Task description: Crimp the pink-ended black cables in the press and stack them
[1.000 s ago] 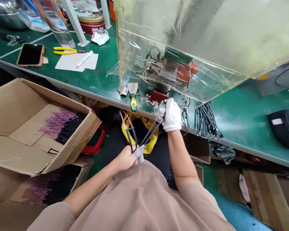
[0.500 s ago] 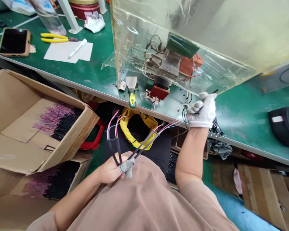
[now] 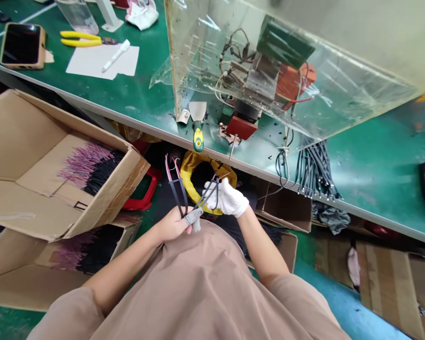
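My left hand [image 3: 175, 224], with a grey cover on its thumb, grips several black cables [image 3: 178, 193] in front of my shirt. Their upper ends split into thin pink, red and blue wires [image 3: 172, 167]. Close by on the right, my right hand [image 3: 232, 199] in a white glove has its fingers closed around black cables that run across from the left hand. Thin wire ends stick out just above the glove. Behind both hands is a yellow-rimmed bag [image 3: 188, 163] with a dark inside, partly covered by the right hand.
Ahead, a clear plastic cover [image 3: 326, 113] encloses a machine with a red block [image 3: 241, 128]. A scraper [image 3: 198, 134] lies at the bench edge; a bundle of black cables [image 3: 315, 170] hangs over it further right. Cardboard boxes [image 3: 102, 208] of cables stand at left, below pliers [image 3: 83, 38] and a phone [image 3: 23, 46].
My right hand has come back from the bench edge to beside my left hand. The cables between the hands are no longer stretched out to the right. The view has shifted slightly.
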Tool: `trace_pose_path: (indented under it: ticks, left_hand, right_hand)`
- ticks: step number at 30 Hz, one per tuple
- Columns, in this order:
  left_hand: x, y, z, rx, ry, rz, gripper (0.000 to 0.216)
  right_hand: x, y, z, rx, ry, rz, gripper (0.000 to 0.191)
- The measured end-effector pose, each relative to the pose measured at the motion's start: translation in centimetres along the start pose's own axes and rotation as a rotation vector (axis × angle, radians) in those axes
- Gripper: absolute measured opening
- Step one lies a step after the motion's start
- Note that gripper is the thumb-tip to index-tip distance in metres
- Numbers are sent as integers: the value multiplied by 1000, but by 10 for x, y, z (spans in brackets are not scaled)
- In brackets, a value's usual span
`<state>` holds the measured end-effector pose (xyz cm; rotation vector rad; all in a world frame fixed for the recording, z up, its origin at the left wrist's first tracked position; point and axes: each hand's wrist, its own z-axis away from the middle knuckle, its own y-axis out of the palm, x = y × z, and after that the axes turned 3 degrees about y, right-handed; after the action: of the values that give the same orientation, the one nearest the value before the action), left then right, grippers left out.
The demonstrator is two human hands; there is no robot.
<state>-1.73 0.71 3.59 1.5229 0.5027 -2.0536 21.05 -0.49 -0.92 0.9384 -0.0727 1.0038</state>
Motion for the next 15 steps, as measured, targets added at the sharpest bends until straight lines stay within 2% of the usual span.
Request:
trace_pose_path:
  ticks: [2,7,11,15]
  left_hand:
    - [5,2,0,3,-29,-29,47]
    - [12,5,7,-16,-139,-91,46]
    - [13,5,14,-39,-232,-130,47]
    - [14,5,17,-47,-254,-138,48]
  right_hand:
    - [3,2,-10,-31,-57,-91,56]
    - [10,-6,-32,-191,-243,-131,31]
    - [11,-16,-42,-250,-283,-127,22]
    - [18,-20,-49,-336,-315,-213,12]
